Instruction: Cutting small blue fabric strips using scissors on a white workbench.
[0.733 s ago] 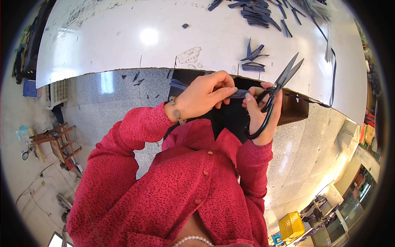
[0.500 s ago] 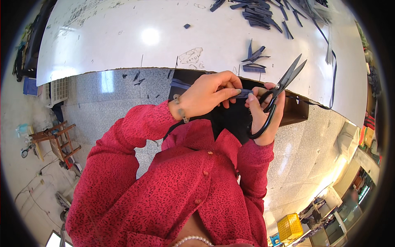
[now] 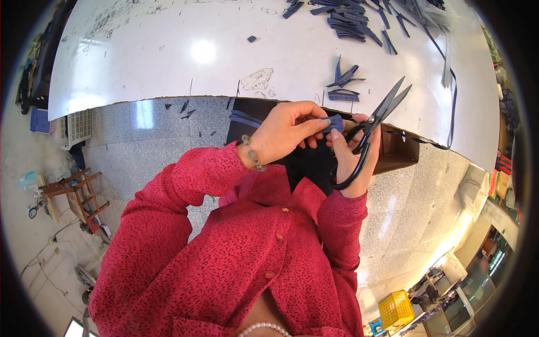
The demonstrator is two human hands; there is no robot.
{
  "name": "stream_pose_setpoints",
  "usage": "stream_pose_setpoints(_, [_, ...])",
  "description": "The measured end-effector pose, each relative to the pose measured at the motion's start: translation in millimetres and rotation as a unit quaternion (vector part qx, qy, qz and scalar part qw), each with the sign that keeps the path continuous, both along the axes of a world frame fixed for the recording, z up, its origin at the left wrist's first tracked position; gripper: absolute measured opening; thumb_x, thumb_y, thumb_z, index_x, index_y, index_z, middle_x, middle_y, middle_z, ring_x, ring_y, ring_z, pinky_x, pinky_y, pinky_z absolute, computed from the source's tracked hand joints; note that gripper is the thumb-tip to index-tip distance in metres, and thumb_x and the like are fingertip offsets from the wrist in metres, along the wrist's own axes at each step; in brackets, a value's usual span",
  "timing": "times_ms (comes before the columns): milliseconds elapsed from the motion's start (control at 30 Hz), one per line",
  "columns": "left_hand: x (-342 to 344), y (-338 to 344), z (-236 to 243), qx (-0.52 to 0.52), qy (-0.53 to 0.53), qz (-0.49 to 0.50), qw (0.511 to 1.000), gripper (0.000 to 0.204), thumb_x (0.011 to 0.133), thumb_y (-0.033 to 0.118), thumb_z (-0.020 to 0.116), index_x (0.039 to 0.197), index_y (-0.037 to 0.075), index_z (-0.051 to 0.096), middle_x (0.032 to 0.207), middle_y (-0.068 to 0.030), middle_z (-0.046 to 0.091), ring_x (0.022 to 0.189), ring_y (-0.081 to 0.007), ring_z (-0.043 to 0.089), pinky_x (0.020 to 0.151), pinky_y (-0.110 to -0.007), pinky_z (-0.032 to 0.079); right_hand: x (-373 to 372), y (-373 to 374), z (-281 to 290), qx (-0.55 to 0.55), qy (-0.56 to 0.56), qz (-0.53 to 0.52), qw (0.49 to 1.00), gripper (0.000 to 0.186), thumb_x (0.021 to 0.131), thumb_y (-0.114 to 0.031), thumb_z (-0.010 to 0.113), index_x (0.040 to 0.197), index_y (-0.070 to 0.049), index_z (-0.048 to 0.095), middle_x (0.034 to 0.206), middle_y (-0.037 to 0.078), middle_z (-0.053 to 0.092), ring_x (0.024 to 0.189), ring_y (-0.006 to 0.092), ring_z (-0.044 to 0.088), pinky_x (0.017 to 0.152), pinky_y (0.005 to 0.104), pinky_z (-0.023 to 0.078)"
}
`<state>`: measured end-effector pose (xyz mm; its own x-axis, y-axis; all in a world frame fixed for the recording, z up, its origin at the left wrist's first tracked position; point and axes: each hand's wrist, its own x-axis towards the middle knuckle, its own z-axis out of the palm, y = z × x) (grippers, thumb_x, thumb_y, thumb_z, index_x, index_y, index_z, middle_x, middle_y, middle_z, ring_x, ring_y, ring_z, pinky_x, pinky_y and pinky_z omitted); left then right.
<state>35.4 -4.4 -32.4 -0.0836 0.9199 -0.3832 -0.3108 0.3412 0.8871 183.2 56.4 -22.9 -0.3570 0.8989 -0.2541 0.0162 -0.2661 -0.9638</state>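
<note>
**A:** Your left hand (image 3: 283, 130), beaded bracelet (image 3: 252, 153) at the wrist: state?

**B:** Pinching. Your thumb and fingers gripped a striped blue strip (image 3: 336, 122), which showed just right of that hand, in the small gap before your right hand (image 3: 347, 160).

**A:** And the right?

**B:** Pinching too, thumb against the strip's near edge. It also carried black-handled scissors (image 3: 371, 119), blades parted and aimed away from you, off to the right.

**A:** Around your hands?

**B:** Just beyond the left wrist, a blue length (image 3: 245, 118) crossed something dark; couldn't tell whether it joined the strip. Beyond your right hand, a few cut pieces (image 3: 343, 95) lay on the white tabletop (image 3: 151, 62), with a larger pile (image 3: 347, 25) farther out. Right of that hand, a brown box (image 3: 400, 156) sat below the tabletop's edge. Well left of your left hand, dark scraps (image 3: 185, 105) dotted the speckled floor (image 3: 115, 149).
</note>
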Motion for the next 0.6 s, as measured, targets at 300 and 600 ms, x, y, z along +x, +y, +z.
stream_pose_setpoints(300, [3.3, 0.2, -3.9, -0.028, -0.086, 0.095, 0.991, 0.019, 0.099, 0.018, 0.052, 0.108, 0.003, 0.059, 0.075, 0.0028, 0.056, 0.060, -0.0005, 0.047, 0.050, -0.014, 0.035, 9.0, 17.4, 6.6, 0.058, -0.106, 0.044, 0.992, 0.054, 0.077, 0.002, 0.072, 0.120, -0.002, 0.039, 0.085, 0.006, 0.060, 0.075, 0.0105, 0.058, 0.070, 0.0200, 0.046])
stream_pose_setpoints(600, [-11.3, -10.8, -3.2, -0.038, -0.227, 0.065, 0.971, 0.030, 0.101, 0.025, 0.042, 0.108, 0.003, 0.061, 0.075, 0.0031, 0.053, 0.057, -0.0031, 0.035, 0.052, -0.017, 0.029, 54.4, 136.6, 18.1, 0.347, -0.562, 0.148, 0.736, 0.052, 0.076, -0.016, 0.071, 0.118, -0.004, 0.044, 0.086, 0.014, 0.062, 0.080, 0.0320, 0.064, 0.073, 0.0405, 0.049])
